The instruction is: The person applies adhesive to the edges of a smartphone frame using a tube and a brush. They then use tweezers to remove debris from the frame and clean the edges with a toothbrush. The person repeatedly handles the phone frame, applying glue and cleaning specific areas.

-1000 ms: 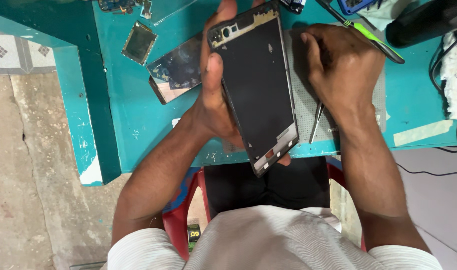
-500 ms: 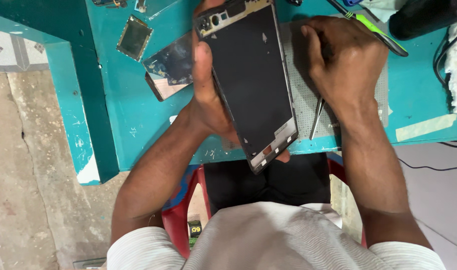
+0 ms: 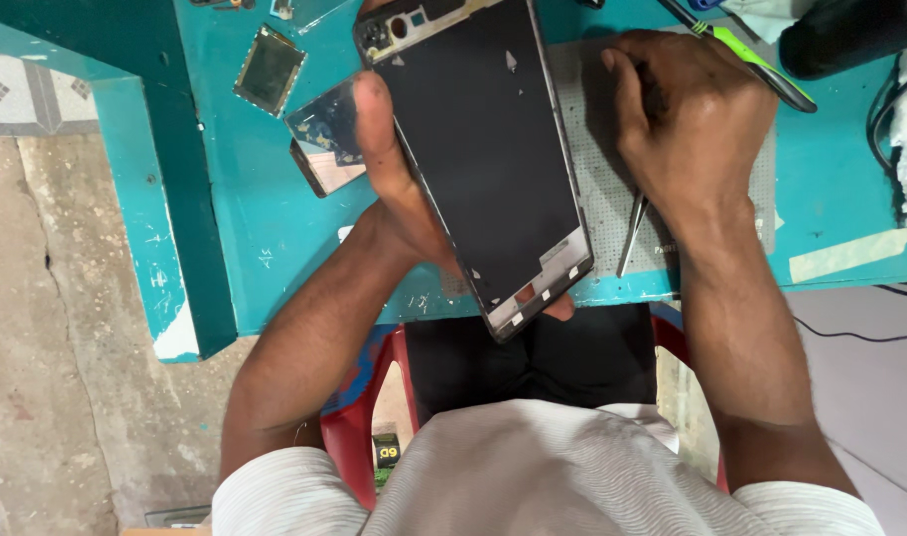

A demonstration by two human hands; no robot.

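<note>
My left hand (image 3: 399, 199) has its grip clamped on a stripped phone frame (image 3: 478, 154), tilted above the teal worktop (image 3: 265, 213). My right hand (image 3: 697, 124), fingers curled together around tweezers (image 3: 630, 233), rests on the grey mat (image 3: 597, 199) beside it.

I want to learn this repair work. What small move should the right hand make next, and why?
Probably lift the tweezers toward the phone frame. The left hand holds the frame tilted above the teal table, while the right hand rests on the grey mat with the tweezers pointing away from it.
</note>
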